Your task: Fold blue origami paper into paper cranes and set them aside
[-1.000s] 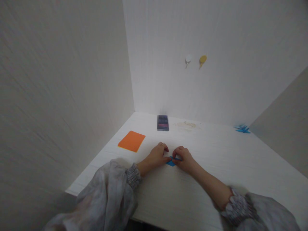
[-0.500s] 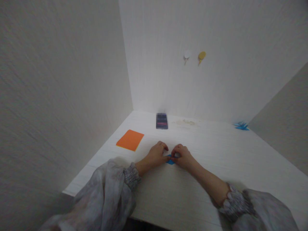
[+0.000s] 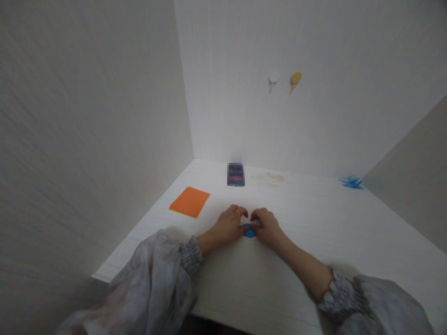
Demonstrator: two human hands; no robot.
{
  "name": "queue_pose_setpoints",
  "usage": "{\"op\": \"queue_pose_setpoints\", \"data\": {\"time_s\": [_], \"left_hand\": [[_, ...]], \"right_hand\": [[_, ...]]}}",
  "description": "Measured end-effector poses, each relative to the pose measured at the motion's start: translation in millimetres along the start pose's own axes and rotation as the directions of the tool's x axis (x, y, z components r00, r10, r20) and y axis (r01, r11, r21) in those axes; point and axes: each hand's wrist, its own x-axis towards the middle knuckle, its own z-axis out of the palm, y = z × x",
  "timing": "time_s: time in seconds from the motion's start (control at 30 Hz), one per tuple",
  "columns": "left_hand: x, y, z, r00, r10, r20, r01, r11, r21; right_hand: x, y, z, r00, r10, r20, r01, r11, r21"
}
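Note:
A small folded piece of blue paper (image 3: pixel 249 231) lies on the white table between my two hands. My left hand (image 3: pixel 228 224), with a ring on one finger, has its thumb on the paper's left side while its other fingers curl above. On the right side, my right hand (image 3: pixel 266 226) holds the same paper with its thumb, fingers bent and arched over it. The fingertips of the two hands come close together just beyond the paper. The underside of the paper is hidden.
An orange paper stack (image 3: pixel 189 202) lies at the left. A dark, pixelated rectangular object (image 3: pixel 236 175) is by the back wall. Folded blue paper pieces (image 3: pixel 352 182) sit in the far right corner. White (image 3: pixel 273 79) and yellow (image 3: pixel 295 78) hooks are on the wall.
My right fingers have moved from a pinch at the paper's middle to its right side, showing more of the blue paper. My left hand has barely moved. The view has shifted slightly.

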Motion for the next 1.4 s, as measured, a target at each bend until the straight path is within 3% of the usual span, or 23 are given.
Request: {"op": "queue_pose_setpoints", "data": {"time_s": [0.17, 0.37, 0.57, 0.7, 0.8, 0.9, 1.0, 1.1, 1.23, 1.4], "left_hand": [[1.3, 1.9, -2.2, 1.000, -0.008, 0.028, 0.009, 1.000, -0.010], [1.8, 3.0, -2.2, 0.999, -0.030, 0.016, 0.030, 0.999, -0.010], [0.7, 1.0, -1.7, 1.000, -0.024, 0.005, 0.025, 0.999, -0.040], [0.2, -0.5, -0.9, 1.000, -0.021, -0.017, 0.020, 0.997, -0.072], [0.2, -0.4, -0.4, 0.998, -0.050, -0.022, 0.048, 0.996, -0.078], [-0.1, 0.6, -0.6, 0.998, -0.050, -0.033, 0.047, 0.995, -0.087], [-0.4, 0.7, -0.5, 0.998, -0.041, -0.037, 0.037, 0.995, -0.095], [-0.1, -0.5, 0.7, 0.998, -0.056, -0.042, 0.051, 0.994, -0.093], [0.8, -2.4, 1.8, 0.996, -0.071, -0.045, 0.068, 0.995, -0.073], [0.9, -0.2, -1.5, 1.000, -0.017, -0.025, 0.016, 0.998, -0.056]], "right_hand": [[8.6, 9.1, -4.1, 0.997, -0.052, 0.050, 0.045, 0.989, 0.144], [10.7, 11.7, -10.2, 0.996, -0.034, 0.084, 0.009, 0.959, 0.285], [3.0, 20.6, -8.5, 0.998, -0.033, 0.062, 0.002, 0.897, 0.441], [-5.7, 22.0, -10.6, 0.988, -0.154, -0.020, 0.148, 0.897, 0.417], [-12.6, 18.8, -17.0, 0.923, -0.382, -0.046, 0.374, 0.863, 0.340], [-18.2, 16.7, -25.7, 0.834, -0.549, 0.052, 0.528, 0.822, 0.214], [-20.8, 18.2, -33.8, 0.773, -0.624, 0.117, 0.608, 0.781, 0.143], [-20.5, 21.2, -39.3, 0.748, -0.641, 0.175, 0.623, 0.768, 0.149], [-18.4, 24.4, -40.6, 0.759, -0.629, 0.165, 0.603, 0.776, 0.184], [-17.6, 25.4, -31.7, 0.839, -0.539, 0.077, 0.509, 0.827, 0.241]]}}
